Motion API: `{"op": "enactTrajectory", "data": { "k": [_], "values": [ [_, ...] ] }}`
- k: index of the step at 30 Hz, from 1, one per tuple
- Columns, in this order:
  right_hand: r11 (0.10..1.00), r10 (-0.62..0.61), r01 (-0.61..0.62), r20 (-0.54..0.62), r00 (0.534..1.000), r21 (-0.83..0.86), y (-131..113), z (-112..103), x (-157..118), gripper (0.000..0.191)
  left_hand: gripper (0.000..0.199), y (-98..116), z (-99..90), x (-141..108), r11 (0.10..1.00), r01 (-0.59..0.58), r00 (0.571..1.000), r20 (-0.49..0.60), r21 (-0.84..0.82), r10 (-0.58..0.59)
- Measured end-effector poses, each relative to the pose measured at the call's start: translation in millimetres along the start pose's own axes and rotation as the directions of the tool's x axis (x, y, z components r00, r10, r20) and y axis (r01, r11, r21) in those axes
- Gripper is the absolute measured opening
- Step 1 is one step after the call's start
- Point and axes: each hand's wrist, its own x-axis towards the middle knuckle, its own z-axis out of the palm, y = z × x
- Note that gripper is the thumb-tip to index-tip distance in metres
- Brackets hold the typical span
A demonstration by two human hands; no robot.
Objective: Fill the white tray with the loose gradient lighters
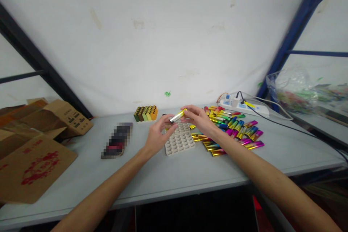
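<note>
Between my two hands, above the tray, is a shiny gold-and-silver case (177,116), about the size of a lighter, tilted with its dark end toward the left. My right hand (200,119) pinches its gold upper end. My left hand (160,133) is curled around the lower, dark end, with thumb and fingers close about it. Below them lies a pale tray (179,141) with rows of rounded holes; its far part is hidden by my hands. To the right spreads a pile of similar metallic cases (231,132) in gold, purple, blue and green.
A block of upright gold cases (146,113) stands near the wall. At left are a blurred-out dark object (116,140) and opened cardboard boxes (40,166). A power strip (244,106) with cables and a clear plastic bag (292,87) are at right.
</note>
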Motion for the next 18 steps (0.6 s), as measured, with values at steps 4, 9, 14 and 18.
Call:
{"op": "enactTrajectory", "data": {
  "k": [4,9,14,18],
  "values": [
    [0.996,0.066,-0.069,0.057,0.996,0.057,3.0,4.0,-2.2,0.042,0.034,3.2,1.4,3.5,0.982,0.075,0.992,-0.088,-0.175,-0.092],
    [0.995,0.049,-0.037,0.129,0.99,-0.097,3.7,1.0,-4.1,0.038,0.035,6.8,-5.3,9.2,0.964,0.132,0.976,-0.141,-0.232,-0.168],
    [0.98,0.115,-0.066,0.268,0.956,-0.187,11.8,7.2,-8.4,0.037,0.034,2.9,-6.6,11.3,0.965,0.134,0.984,-0.085,-0.226,-0.156],
    [0.903,0.012,0.116,0.295,0.955,-0.413,13.8,13.4,-11.0,0.027,0.039,5.2,-3.7,10.7,0.982,0.059,0.993,-0.09,-0.179,-0.076]
  ]
}}
